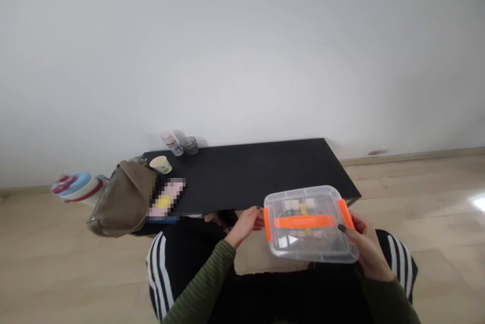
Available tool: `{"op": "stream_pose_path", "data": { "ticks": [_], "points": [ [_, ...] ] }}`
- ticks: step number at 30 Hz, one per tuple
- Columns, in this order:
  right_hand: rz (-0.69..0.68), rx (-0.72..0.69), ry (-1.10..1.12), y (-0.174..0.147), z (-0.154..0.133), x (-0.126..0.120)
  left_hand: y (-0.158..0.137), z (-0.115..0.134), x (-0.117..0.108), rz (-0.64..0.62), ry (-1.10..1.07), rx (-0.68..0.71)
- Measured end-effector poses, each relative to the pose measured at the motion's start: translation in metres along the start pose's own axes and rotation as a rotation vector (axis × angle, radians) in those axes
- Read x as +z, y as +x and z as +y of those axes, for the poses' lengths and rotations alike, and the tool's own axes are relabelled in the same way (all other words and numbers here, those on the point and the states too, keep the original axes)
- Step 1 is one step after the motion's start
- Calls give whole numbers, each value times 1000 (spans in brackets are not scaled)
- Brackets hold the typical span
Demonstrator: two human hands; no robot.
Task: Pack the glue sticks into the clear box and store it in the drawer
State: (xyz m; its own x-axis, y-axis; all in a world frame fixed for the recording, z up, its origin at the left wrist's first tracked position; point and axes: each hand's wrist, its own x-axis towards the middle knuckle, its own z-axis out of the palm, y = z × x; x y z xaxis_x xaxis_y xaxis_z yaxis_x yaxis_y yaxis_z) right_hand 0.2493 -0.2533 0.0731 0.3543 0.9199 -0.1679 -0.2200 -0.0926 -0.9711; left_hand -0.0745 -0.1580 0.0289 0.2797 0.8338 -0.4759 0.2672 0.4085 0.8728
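Observation:
A clear plastic storage box (284, 250) with an orange carry handle (305, 221) and orange side clips is held above my lap, near the front edge of the table. Through its lid some white, green and yellow contents show, too blurred to name. My right hand (366, 243) grips the box's right side, thumb over the clip and the other fingers partly hidden. At the opposite side, my left hand (248, 224) has its fingertips at the left clip, with some fingers hidden by the box edge.
The low black table (246, 172) stands against a white wall. On its left are a brown bag (123, 200), a paper cup (161, 165), a small spray can (172, 143), a grey glass jar (189, 145) and a pixelated flat item (166, 200). A blue-topped white object (78, 187) is beyond the bag.

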Motion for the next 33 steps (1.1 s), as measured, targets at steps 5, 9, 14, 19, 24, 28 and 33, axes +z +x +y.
{"op": "stream_pose_path", "data": {
  "ticks": [5,9,14,19,24,28,33],
  "points": [
    [-8,-54,54,59,-9,33,-1,56,-18,-75,-68,87],
    [-155,-27,3,122,-5,75,27,85,-35,158,270,72],
    [-240,-64,-351,185,11,111,71,96,-62,319,457,22],
    [-135,-160,-532,200,32,116,90,95,-77,433,586,147],
    [-172,-160,-548,191,31,114,96,96,-83,411,619,176],
    [-218,-111,-463,191,28,113,99,94,-87,383,481,167],
    [-263,-48,-372,191,29,113,104,85,-94,382,309,134]
  ]
}}
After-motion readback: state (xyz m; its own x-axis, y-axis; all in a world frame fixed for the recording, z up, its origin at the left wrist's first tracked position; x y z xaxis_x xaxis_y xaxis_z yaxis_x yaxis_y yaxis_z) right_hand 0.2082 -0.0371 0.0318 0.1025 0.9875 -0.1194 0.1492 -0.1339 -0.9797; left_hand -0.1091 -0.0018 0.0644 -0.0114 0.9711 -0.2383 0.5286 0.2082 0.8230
